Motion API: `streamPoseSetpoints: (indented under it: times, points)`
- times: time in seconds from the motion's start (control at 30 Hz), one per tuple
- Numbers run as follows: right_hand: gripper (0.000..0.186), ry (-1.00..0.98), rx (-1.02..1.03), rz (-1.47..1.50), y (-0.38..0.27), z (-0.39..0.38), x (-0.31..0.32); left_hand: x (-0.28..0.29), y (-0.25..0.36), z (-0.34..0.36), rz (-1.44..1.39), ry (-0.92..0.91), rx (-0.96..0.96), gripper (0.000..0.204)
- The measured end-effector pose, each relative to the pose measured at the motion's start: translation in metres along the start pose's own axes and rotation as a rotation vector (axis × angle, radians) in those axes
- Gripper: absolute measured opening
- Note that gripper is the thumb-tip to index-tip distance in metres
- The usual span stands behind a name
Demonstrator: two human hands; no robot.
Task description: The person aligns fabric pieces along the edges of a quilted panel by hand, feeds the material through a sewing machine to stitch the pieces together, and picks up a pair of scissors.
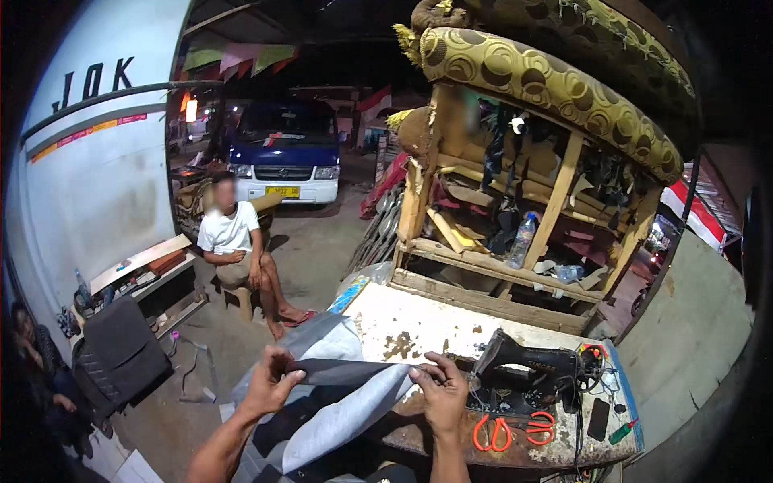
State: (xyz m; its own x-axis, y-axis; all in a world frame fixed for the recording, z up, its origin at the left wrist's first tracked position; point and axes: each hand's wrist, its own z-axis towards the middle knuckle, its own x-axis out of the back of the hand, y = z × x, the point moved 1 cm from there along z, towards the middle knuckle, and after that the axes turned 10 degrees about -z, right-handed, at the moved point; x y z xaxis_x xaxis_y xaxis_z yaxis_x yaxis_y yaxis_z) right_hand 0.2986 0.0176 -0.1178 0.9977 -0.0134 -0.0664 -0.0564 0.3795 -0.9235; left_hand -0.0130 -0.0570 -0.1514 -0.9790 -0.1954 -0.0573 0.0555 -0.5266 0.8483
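A sheet of grey fabric (338,427), dark on one face and pale on the other, hangs between my hands over the near left edge of the worktable. My left hand (272,380) pinches one end of its dark upper edge. With thumb and fingers, my right hand (439,388) grips the other end, so that edge is stretched nearly straight. Right of my right hand stands a black sewing machine (527,362). A pair of scissors with orange handles (493,435) lies on the table in front of the machine.
On the worn white worktable (378,310) are a dark phone (598,419) and a green-handled screwdriver (623,431). Behind it rises a wooden frame (555,201) topped with patterned cushions (547,88). A seated person (233,229) is ahead left; another sits at far left. A dark seat cushion (121,354) stands nearby.
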Motion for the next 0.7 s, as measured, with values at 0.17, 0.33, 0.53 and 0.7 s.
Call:
streamPoseSetpoints:
  times: [0.17, 0.33, 0.53, 0.7]
  points:
    - [0.05, -0.1, 0.068, -0.097, -0.009, -0.002, -0.016, -0.011, 0.034, 0.014, 0.428, 0.001, 0.121, 0.038]
    - [0.054, -0.211, 0.056, -0.277, -0.035, -0.034, -0.034, -0.095, 0.122, 0.025, 0.733, -0.369, -0.476, 0.063]
    - [0.054, -0.352, 0.126, -0.339, -0.03, -0.05, -0.018, -0.097, 0.068, 0.011, 0.321, -0.418, -0.006, 0.03]
    - [0.048, -0.039, -0.081, -0.984, 0.006, -0.054, 0.083, -0.112, 0.027, -0.012, 0.04, -0.304, 0.324, 0.016]
